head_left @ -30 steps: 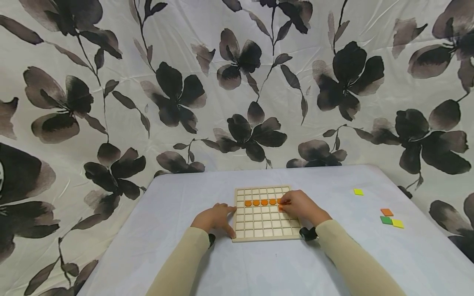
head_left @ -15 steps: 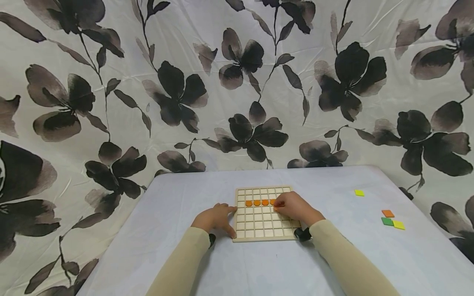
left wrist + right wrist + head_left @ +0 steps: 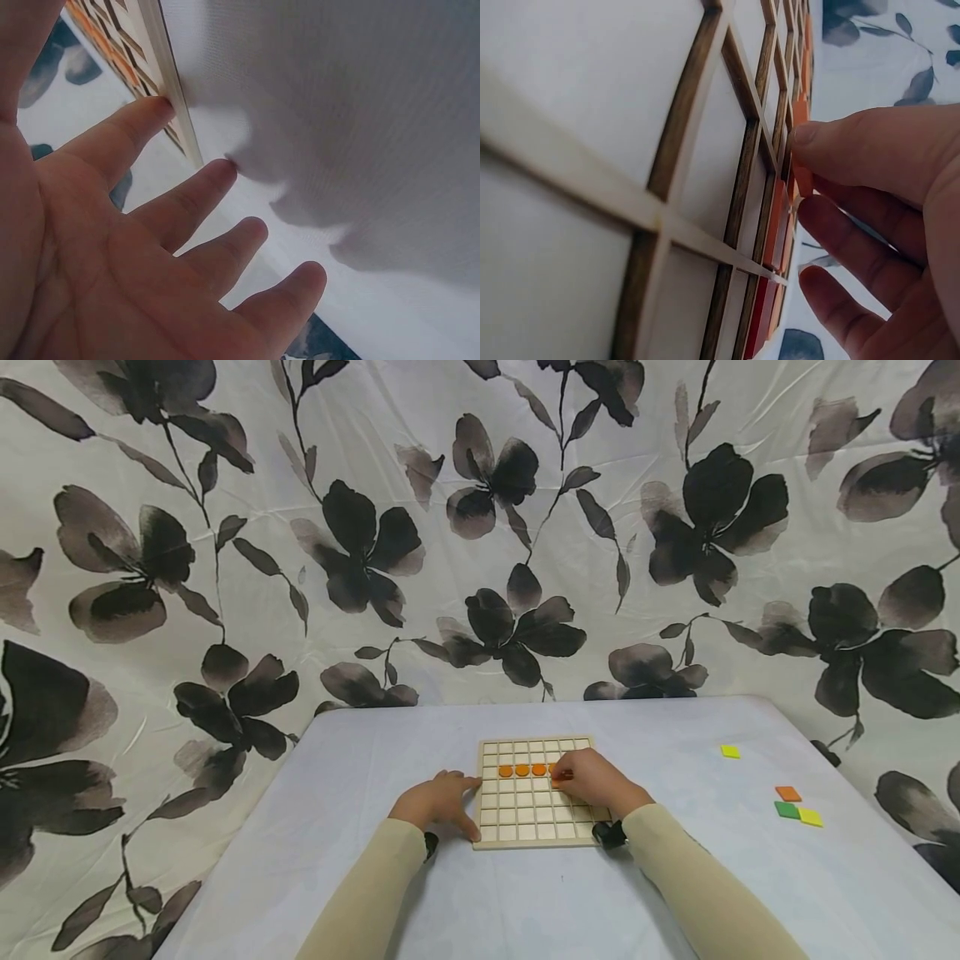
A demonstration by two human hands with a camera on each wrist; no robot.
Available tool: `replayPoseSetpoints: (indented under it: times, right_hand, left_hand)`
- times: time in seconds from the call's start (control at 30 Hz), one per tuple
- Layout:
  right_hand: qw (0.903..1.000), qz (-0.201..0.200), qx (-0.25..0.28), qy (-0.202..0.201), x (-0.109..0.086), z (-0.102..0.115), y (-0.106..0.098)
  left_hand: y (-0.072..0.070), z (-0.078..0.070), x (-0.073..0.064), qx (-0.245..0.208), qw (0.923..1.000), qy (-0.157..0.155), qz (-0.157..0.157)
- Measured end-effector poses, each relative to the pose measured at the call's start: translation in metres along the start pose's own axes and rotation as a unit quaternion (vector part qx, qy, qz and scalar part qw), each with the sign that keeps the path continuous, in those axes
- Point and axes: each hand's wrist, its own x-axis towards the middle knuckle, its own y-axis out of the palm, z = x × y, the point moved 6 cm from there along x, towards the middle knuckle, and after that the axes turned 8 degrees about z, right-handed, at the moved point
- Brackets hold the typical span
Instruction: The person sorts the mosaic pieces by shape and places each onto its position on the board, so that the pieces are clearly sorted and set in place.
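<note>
A wooden grid board [image 3: 517,839] lies on the white-covered table. Orange round pieces [image 3: 522,771] form a row across its upper part. My left hand [image 3: 438,803] has its fingers spread, with thumb and index finger at the board's left edge; in the left wrist view the index fingertip [image 3: 159,109] touches the frame. Over the right end of the row, my right hand [image 3: 600,781] pinches a thin orange tile [image 3: 802,176] between thumb and fingers. Near it in the right wrist view, an orange piece [image 3: 777,232] and a red piece [image 3: 762,315] sit in cells. The hand hides some cells.
Right of the board lie loose square tiles: a yellow one [image 3: 730,752] farther back, then an orange one [image 3: 788,793], a green one [image 3: 787,810] and another yellow tile [image 3: 811,817] close together. A floral cloth [image 3: 495,527] hangs behind the table.
My right hand has shifted left along the orange row by roughly one cell, mostly in the first half second. The left hand has stayed at the board's edge.
</note>
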Motion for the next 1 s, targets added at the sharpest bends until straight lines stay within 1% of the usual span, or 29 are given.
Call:
replayPoseSetpoints:
  times: [0.27,0.57,0.8,1.0]
  right_hand:
    - [1.0,0.0,-0.005,0.004,0.0008,0.0,0.0022]
    - [0.9999,0.003,-0.015,0.004,0.0021,-0.0006,0.0021]
    - [0.9999,0.007,-0.005,0.013,0.0034,-0.0021,0.0037]
    - [0.9999,0.005,-0.009,0.009,0.0028,-0.0021,0.0044]
  left_hand:
    - [0.0,0.0002,0.0025,0.004,1.0,-0.001,0.003]
    - [0.0,-0.0005,0.0005,0.0,1.0,-0.005,0.001]
    - [-0.0002,-0.0009,-0.0005,0.0,0.9999,-0.01,0.0]
    - [-0.0012,-0.0015,-0.0014,0.001,0.9999,-0.013,0.001]
